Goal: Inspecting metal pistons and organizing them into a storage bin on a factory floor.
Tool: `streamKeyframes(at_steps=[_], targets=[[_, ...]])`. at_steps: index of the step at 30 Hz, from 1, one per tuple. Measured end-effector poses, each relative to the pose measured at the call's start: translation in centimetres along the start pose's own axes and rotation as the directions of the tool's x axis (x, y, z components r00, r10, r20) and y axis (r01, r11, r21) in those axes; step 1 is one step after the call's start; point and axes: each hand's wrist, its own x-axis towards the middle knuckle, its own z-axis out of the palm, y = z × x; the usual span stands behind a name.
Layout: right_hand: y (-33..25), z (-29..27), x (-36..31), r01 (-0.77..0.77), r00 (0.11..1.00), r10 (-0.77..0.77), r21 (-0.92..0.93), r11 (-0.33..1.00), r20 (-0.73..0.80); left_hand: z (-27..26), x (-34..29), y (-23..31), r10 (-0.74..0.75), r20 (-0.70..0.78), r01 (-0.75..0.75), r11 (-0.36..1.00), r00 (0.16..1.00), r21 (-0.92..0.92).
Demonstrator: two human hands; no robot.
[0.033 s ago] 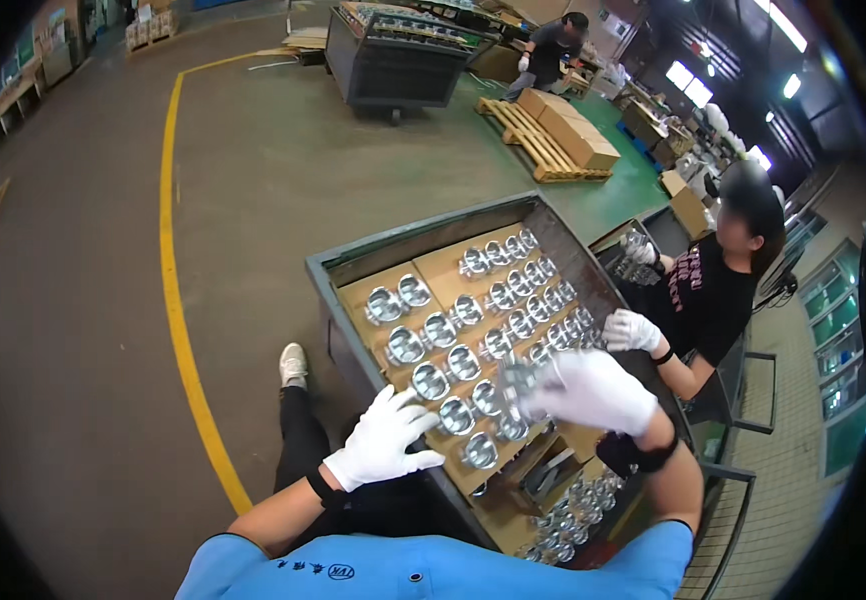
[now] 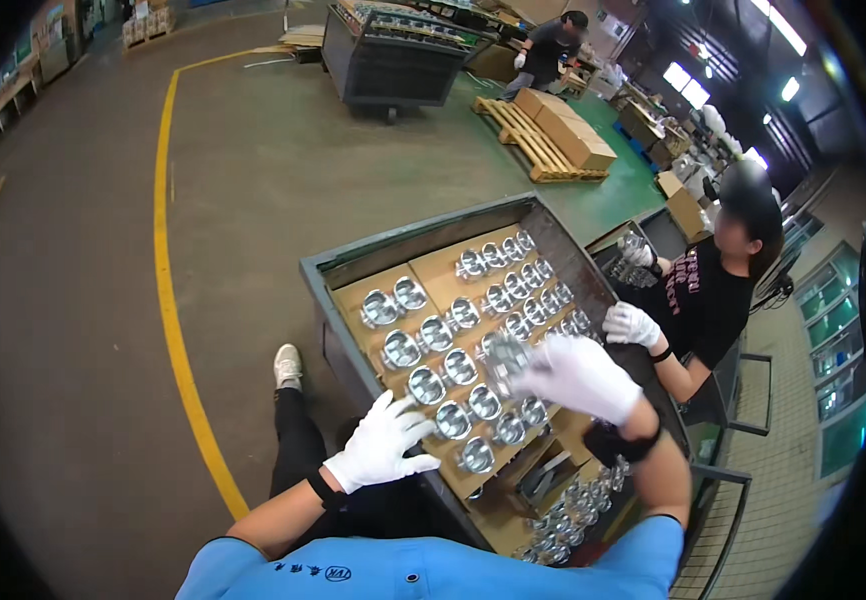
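Observation:
My right hand, in a white glove and blurred by motion, grips a shiny metal part over the rows in the metal cart. Below it, several silvery metal parts with round, hollow tops stand in rows on a brown cardboard sheet. My left hand, also gloved, lies over the cart's near left edge. Its fingers are spread and hold nothing, with the tips close to the nearest parts. Some parts are hidden behind my right hand.
Lower in the cart, more metal parts lie beside an opening in the cardboard. A co-worker's gloved hand rests at the cart's right edge. Behind stand a wooden pallet with cardboard boxes and another loaded cart.
My right hand has shifted slightly left and up with the metal part, uncovering a part near the front. My left hand stays at the cart's edge.

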Motion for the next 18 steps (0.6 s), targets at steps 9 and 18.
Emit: streamKeyframes(at_steps=[9, 18], targets=[[13.1, 17.2, 27.6, -0.042, 0.861, 0.079, 0.085, 0.996, -0.502, 0.7, 0.7, -1.7, 0.063, 0.066, -0.056, 0.993, 0.996, -0.106], [14.5, 20.6, 30.0, -0.192, 0.908, 0.223, 0.122, 0.974, -0.354, 1.2, 0.4, -1.8, 0.045, 0.066, -0.037, 0.992, 0.997, -0.121]])
